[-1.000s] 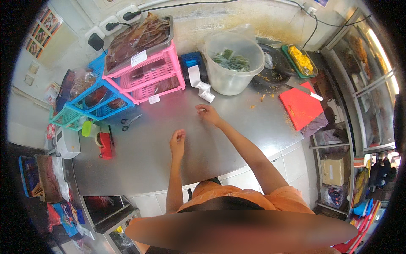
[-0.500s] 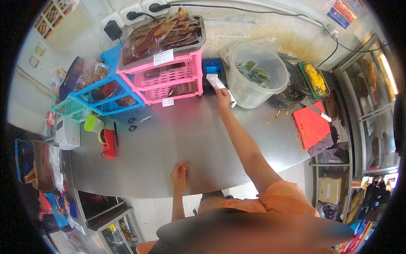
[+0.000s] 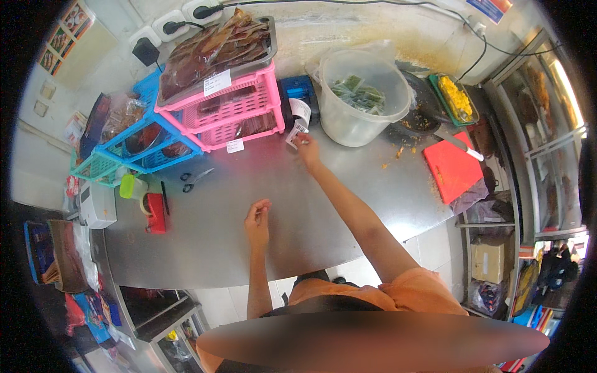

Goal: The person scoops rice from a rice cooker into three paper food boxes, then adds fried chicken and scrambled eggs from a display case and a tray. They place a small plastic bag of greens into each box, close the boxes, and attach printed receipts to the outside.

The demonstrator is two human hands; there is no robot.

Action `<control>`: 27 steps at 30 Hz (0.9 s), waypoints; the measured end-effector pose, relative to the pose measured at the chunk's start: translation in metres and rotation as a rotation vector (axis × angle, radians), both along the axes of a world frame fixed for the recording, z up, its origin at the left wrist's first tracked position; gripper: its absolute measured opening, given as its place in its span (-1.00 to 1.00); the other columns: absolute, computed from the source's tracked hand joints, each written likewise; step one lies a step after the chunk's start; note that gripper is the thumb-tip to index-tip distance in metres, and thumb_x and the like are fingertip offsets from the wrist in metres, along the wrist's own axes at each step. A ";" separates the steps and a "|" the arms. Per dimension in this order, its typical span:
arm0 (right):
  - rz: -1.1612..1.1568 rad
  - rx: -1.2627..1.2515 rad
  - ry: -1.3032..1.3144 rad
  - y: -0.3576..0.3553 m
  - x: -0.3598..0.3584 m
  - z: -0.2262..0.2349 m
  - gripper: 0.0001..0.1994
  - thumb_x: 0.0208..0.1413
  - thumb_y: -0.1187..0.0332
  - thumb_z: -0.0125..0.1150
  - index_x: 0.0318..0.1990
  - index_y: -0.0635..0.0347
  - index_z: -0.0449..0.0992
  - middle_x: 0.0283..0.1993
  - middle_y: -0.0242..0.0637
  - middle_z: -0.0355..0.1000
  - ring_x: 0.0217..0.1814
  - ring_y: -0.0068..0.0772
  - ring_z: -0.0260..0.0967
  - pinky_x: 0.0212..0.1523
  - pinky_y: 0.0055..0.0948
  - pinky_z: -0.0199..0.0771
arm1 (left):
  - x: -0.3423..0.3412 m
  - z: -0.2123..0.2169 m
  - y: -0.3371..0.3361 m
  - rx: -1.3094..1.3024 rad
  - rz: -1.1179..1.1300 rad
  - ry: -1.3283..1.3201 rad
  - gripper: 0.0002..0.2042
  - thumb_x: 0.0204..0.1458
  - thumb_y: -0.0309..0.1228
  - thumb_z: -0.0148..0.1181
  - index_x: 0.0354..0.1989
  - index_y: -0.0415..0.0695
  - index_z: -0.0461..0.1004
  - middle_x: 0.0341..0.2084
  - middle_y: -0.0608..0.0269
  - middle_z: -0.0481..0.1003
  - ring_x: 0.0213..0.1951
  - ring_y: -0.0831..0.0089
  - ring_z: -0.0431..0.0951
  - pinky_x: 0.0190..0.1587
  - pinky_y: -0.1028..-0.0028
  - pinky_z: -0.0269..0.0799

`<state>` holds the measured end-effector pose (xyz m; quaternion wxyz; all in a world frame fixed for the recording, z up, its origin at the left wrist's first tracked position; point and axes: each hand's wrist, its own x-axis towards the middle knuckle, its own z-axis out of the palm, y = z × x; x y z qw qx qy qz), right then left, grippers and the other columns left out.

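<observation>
White curling paper label strip [image 3: 300, 110], upper centre of frame: likely light, limp, easily creased; best held by edges. Right hand [image 3: 308, 153] pinches its lower end; left hand [image 3: 257, 224] loosely curled, empty, above shiny metal counter [image 3: 205, 242]. Count: one strip, one pair of black-handled scissors [image 3: 196, 180], one translucent plastic bucket [image 3: 354, 127].

The person wears an orange shirt [image 3: 357, 297] of plain, soft-looking cloth. Its right sleeve [image 3: 426, 291] is short and loose, ending above the elbow in a wide opening, with small creases across the shoulder. Both forearms are bare and slim, and the left hand [image 3: 257, 216] and right hand [image 3: 306, 152] are ungloved, with slender fingers. A black curved band [image 3: 323, 303] lies across the chest area; a blurred patch hides what is below.
</observation>
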<state>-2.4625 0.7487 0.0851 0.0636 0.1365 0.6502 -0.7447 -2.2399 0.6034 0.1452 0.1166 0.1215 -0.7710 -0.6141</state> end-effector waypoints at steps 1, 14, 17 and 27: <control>-0.009 -0.003 0.033 -0.001 -0.004 0.002 -0.63 0.06 0.18 0.27 -0.03 0.17 0.48 -0.23 -0.32 0.46 -0.34 -0.54 0.38 -0.33 -0.46 0.42 | 0.003 -0.002 0.001 -0.024 -0.018 -0.053 -0.84 0.18 -0.48 0.01 -0.15 -0.22 0.49 -0.29 0.23 0.55 -0.18 0.48 0.53 -0.07 0.50 0.39; -0.565 -0.492 0.188 -0.039 -0.120 0.034 -0.73 0.04 0.30 0.30 -0.11 0.15 0.52 -0.34 -0.43 0.44 -0.38 -0.61 0.32 -0.42 -0.58 0.26 | 0.040 -0.040 -0.029 0.053 0.034 -0.074 -0.84 0.18 -0.45 0.03 -0.18 -0.22 0.50 -0.29 0.25 0.55 -0.26 0.51 0.53 -0.15 0.51 0.39; -0.605 -0.481 0.278 -0.043 -0.119 0.032 -0.73 -0.03 0.48 0.33 -0.13 0.27 0.51 -0.28 -0.32 0.49 -0.28 -0.53 0.41 -0.34 -0.55 0.33 | 0.035 -0.035 -0.036 0.061 0.060 -0.051 -0.85 0.18 -0.46 0.03 -0.18 -0.22 0.50 -0.31 0.26 0.55 -0.27 0.51 0.52 -0.16 0.51 0.39; -0.385 0.131 0.449 -0.023 -0.155 0.027 -0.63 -0.05 0.62 0.02 -0.05 0.29 0.54 0.00 -0.11 0.43 -0.06 -0.30 0.40 -0.03 -0.46 0.38 | 0.039 -0.030 -0.039 0.036 0.022 -0.101 -0.84 0.18 -0.49 0.02 -0.16 -0.20 0.50 -0.31 0.26 0.55 -0.26 0.51 0.52 -0.17 0.50 0.39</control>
